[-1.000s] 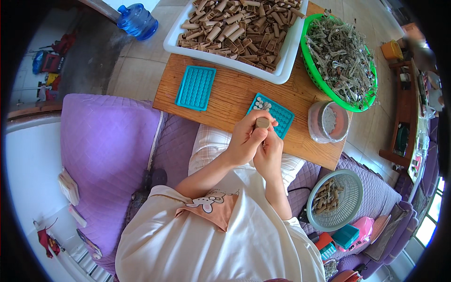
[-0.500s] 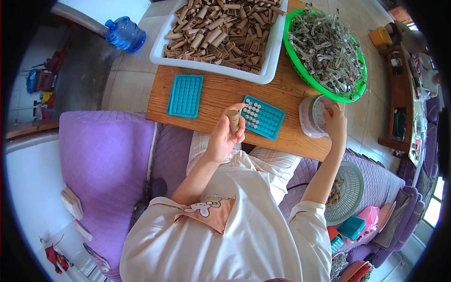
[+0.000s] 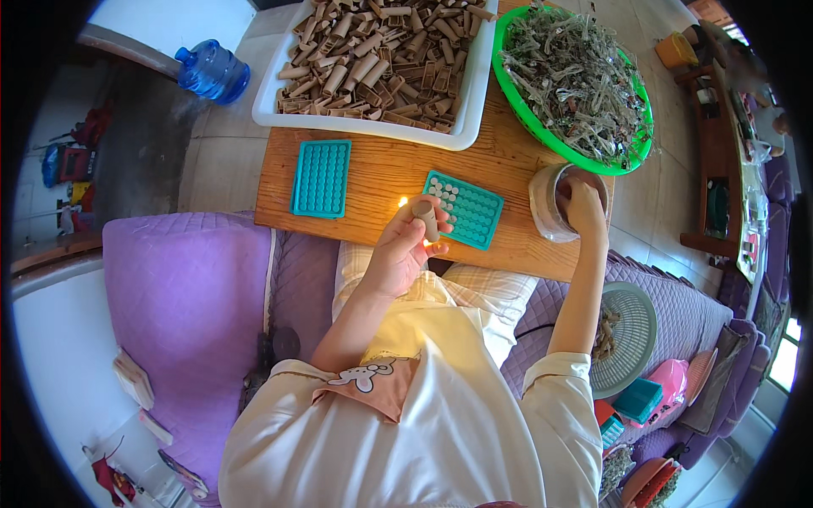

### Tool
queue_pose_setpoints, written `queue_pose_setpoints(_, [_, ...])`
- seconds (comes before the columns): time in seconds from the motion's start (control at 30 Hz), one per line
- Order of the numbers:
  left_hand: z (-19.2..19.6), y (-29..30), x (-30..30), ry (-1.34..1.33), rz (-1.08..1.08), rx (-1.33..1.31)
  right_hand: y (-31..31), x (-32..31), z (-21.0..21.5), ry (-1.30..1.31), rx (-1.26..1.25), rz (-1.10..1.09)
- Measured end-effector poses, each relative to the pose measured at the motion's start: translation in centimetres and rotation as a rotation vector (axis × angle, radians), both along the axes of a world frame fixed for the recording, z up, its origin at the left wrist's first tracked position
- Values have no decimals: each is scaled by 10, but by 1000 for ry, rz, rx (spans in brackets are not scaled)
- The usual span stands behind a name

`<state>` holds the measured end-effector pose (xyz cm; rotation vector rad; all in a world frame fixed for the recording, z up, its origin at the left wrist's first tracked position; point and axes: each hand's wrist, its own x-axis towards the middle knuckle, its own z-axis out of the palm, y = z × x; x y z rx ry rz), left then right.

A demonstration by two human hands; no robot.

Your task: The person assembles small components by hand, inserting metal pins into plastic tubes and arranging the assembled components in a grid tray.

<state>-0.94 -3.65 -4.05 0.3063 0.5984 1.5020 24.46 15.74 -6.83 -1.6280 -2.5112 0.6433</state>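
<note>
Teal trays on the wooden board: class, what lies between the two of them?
Bare wood only. In the head view, the wooden board shows uncovered between the left teal tray and the right teal tray.

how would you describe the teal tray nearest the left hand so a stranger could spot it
On the wooden board, below the white tub of brown tubes, lie two teal trays. It is the right-hand teal tray, tilted, beside the left hand. Unlike the bare left-hand teal tray, some of its holes are filled.

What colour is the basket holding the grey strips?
Bright green basket, seen clearly in the head view.
</note>
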Motion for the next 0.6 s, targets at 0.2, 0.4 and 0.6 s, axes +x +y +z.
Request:
queue_pose_setpoints(0.2, [-4,1,4,2,-32,6,1,-5,-9,-54,83,-101])
queue_pose_setpoints(0.4, [-3,-3,2,42,-8,-6,1,2,-11,51,62,-83])
queue_pose_setpoints(0.6, [-6,-4,0,31,-2,-27,-3,1,11,159,102,-148])
